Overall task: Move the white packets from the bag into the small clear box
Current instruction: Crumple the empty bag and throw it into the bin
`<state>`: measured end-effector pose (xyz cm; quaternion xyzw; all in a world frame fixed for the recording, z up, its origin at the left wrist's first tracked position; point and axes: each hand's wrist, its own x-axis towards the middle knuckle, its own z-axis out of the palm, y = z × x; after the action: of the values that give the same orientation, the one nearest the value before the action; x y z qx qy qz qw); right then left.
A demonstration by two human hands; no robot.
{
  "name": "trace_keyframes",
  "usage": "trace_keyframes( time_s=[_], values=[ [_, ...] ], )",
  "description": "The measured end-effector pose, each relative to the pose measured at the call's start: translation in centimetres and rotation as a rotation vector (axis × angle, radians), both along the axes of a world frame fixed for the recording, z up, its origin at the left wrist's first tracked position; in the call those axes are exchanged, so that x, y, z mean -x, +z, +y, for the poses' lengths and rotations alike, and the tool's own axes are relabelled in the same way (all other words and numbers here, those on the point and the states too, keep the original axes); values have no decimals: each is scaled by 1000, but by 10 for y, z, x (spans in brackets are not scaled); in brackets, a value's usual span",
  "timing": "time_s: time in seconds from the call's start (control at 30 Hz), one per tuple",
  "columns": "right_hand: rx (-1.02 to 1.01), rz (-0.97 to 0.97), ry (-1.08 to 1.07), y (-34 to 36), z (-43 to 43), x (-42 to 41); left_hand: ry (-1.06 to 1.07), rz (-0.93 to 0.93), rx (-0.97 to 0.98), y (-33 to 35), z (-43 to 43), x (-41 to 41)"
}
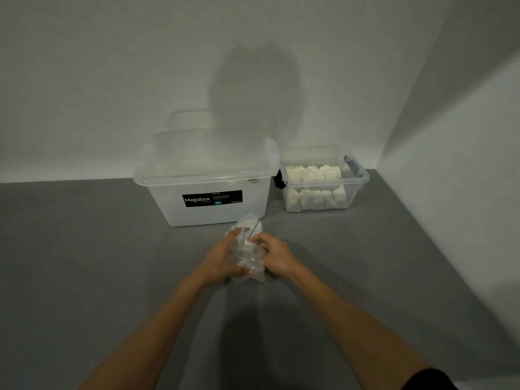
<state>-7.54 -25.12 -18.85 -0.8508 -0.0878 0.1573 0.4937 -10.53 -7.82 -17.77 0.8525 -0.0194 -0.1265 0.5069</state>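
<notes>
Head: left grip [221, 260], right grip [277, 256] clutch bag [248, 225].

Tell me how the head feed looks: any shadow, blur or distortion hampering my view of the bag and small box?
Head view: dim, flat light; the person's shadow darkens the back wall and the floor between the forearms; wide-angle bending curves the floor edges; the bag, gripped by the left hand and right hand, is blurred, contents unclear; white packets in the small clear box read fine.
</notes>
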Motion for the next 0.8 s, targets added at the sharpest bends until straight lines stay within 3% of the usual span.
trace_keyframes(
  time_s=[0.3, 0.57, 0.6, 0.73, 0.8],
  values=[
    [-187, 32, -150, 31, -39, 18, -224, -106, 101, 32, -35, -12],
    [-691, 307, -450, 68, -121, 73, -379, -139, 87, 55, -123, -26],
    [-697, 293, -496, 72, -132, 80, -373, -146, 96, 56, -136, -26],
    [-335, 129, -667, 77, -172, 108, -389, -189, 104, 61, -183, -14],
    [-257, 48, -750, 78, -188, 124, -438, -183, 111, 62, -205, -4]
  ],
)
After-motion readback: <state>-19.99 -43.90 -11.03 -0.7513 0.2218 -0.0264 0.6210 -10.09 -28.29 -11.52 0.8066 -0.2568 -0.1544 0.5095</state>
